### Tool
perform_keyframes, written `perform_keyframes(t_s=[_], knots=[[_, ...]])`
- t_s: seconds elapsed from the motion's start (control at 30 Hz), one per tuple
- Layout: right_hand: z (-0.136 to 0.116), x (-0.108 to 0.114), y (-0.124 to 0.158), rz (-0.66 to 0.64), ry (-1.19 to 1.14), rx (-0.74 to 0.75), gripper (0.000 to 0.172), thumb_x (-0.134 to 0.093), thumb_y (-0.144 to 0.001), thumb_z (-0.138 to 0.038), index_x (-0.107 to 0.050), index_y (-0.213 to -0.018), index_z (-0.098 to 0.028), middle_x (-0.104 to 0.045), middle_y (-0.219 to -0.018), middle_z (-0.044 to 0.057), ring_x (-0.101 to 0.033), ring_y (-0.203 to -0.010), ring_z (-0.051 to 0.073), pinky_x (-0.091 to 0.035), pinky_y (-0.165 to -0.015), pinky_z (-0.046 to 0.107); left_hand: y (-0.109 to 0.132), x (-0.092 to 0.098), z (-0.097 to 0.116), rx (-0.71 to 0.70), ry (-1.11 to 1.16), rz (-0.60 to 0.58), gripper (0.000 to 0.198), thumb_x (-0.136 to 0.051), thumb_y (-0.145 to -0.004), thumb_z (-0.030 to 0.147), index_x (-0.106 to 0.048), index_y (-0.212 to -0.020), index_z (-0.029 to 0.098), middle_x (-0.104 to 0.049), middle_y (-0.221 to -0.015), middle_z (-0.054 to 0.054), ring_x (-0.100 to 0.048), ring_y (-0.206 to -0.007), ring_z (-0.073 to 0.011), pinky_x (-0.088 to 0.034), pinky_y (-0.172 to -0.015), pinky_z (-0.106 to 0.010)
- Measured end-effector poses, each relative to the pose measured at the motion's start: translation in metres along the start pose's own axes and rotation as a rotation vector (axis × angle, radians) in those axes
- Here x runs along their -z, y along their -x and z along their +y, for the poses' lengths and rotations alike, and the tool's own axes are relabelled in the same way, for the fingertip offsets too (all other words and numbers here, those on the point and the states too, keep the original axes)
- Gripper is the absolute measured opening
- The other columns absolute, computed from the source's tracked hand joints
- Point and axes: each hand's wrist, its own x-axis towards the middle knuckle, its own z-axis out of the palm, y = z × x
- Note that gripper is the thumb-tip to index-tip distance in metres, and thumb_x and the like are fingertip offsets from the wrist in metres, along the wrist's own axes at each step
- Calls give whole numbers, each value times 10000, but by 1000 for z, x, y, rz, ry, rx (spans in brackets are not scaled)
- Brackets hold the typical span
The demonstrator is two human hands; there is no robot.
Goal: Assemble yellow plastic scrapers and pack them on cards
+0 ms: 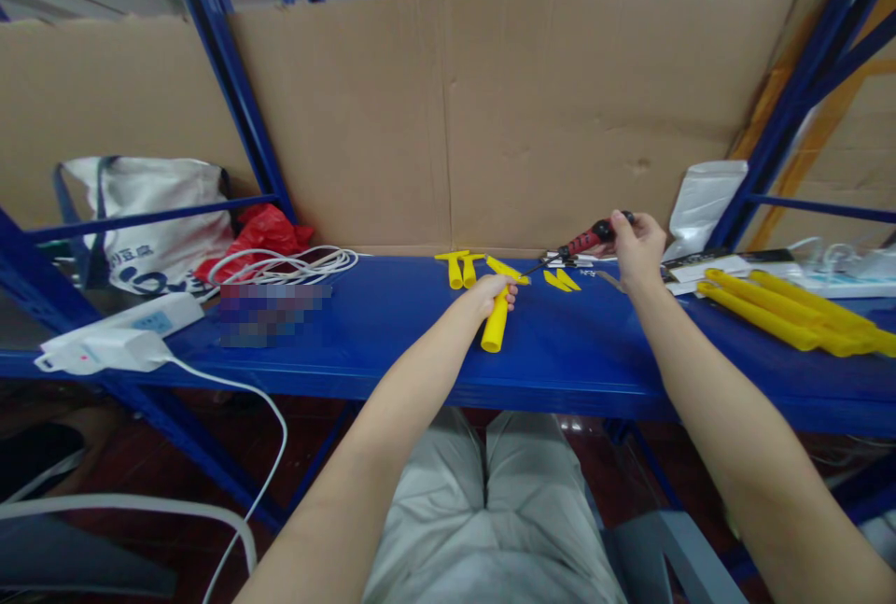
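Near the middle of the blue shelf, my left hand is closed around a yellow tube with a flat yellow crosspiece at its far end. My right hand grips a screwdriver by its red and black handle. The thin shaft slants down to the left, its tip close to the crosspiece beside my left fingers; whether it touches a screw is too small to tell. Two T-shaped yellow pieces lie just beyond my left hand. Flat yellow pieces lie under the screwdriver, on its right side.
Several yellow tubes lie at the right. A white power strip, coiled white cable, red plastic bag and cloth bag occupy the left. Cardboard walls the back; blue uprights stand at both sides.
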Motion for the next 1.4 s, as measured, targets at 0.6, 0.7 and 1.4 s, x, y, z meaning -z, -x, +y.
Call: perform_keyframes(t_s=[0.6, 0.7, 1.4], knots=[[-9, -2, 5, -38, -53, -2, 424, -718, -622, -529, -420, -692, -235, -521, -531, -52, -538, -405, 130, -426, -344, 256, -6, 3, -2, -10, 10, -8, 132, -452, -878, 117, -447, -755, 165, -391, -486, 72, -307, -363, -35, -261, -421, -179], [-10, -1, 5, -67, -56, -25, 409, -724, -618, -513, -431, -685, -234, -502, -505, -65, -495, -373, 111, -418, -348, 251, -3, 2, -2, -10, -15, -1, 148, -420, -895, 119, -439, -757, 168, -387, -475, 75, -314, -360, -34, -260, -416, -167], [-20, -3, 14, -33, 20, 83, 252, -699, -691, -334, -560, -876, -234, -538, -583, -54, -410, -333, 56, -292, -319, 195, -9, 4, -3, 29, -18, -8, 136, -490, -846, 101, -454, -731, 165, -385, -469, 68, -309, -366, -37, -260, -412, -171]])
